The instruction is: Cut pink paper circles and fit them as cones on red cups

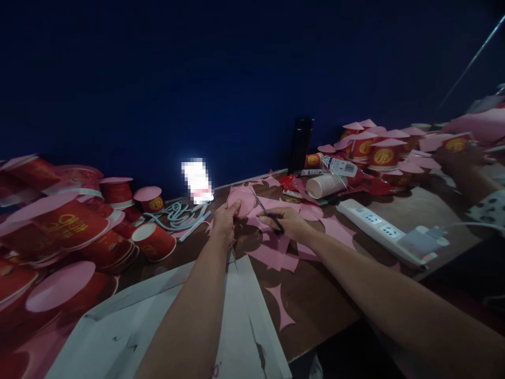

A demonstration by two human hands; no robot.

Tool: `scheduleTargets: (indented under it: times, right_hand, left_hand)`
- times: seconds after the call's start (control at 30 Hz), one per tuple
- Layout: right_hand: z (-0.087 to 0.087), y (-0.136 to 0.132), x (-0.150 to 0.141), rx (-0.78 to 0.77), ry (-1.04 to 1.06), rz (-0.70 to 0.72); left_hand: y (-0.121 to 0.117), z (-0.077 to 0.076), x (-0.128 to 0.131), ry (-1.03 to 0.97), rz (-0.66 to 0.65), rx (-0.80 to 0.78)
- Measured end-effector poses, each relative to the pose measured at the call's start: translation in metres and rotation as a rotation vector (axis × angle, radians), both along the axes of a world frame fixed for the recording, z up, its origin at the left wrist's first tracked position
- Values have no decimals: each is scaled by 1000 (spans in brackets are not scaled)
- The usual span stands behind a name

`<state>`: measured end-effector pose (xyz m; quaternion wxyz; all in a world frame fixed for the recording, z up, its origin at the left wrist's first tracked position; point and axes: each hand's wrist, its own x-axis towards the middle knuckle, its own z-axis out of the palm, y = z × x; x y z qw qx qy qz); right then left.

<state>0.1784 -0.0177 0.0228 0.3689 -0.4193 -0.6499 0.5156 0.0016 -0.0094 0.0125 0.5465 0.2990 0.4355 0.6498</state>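
Between the thumb and fingers of my left hand (225, 222) is a round of pink paper (243, 201), raised above the table. My right hand (290, 221) grips the black handles of a pair of scissors (272, 215), whose blades reach toward the right edge of the round. Whether the blades touch the paper I cannot tell. Beneath and around both hands lie pink paper scraps (278, 252) with curved cut edges. One thin scrap (281, 306) sits apart, nearer the table's front edge.
Red paper cups (153, 242) topped with pink discs crowd the left. More capped cups (382, 153) stand at back right, where another person's hand (461, 163) holds one. A power strip (374, 226), black bottle (302, 145), lit phone (197, 180), cable (175, 217) and white box (244, 316) surround the workspace.
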Motion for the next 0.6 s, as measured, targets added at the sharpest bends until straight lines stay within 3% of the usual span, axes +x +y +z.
scheduleTargets:
  times: [0.6]
  right_hand:
    - [-4,2,0,27,2,24]
  left_hand:
    - [1,-1,0,-15,34,-12]
